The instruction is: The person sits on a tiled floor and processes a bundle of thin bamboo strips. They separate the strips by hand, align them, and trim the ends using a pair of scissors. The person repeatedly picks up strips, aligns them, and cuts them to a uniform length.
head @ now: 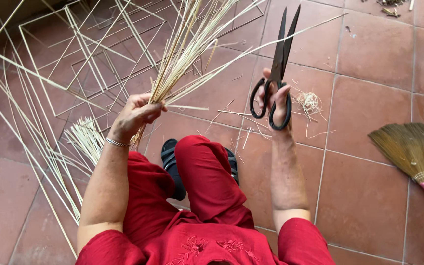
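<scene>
- The left hand point(136, 114) is closed tightly around a bundle of thin pale sticks point(182, 44), which is gripped near its lower end.
- The sticks are seen to fan out upward and to the right from the fist, and a short part of the bundle sticks out below the hand.
- The right hand point(277, 100) is closed on a pair of large black scissors point(279, 64); the fingers are passed through the two handle loops.
- The scissors are held upright, with the points up, and the long blades are opened only a little.
- The scissors are kept to the right of the bundle, near it, and a few of the long spread sticks are crossed behind the blades.
- A silver bracelet point(117, 143) is worn on the left wrist, and red clothing point(197, 216) is worn by the person.
- A dark sandal point(170, 162) is seen on the red tiled floor point(369, 98), partly hidden by the raised knee.
- Square frames made of thin sticks point(74, 54) are laid on the floor at the upper left, and more loose long sticks point(35, 147) are spread along the left side.
- A small tangle of pale shavings point(311, 103) is found on the floor just to the right of the right hand.
- A straw broom with a pink handle point(418, 152) is laid at the right edge, well apart from both hands.
</scene>
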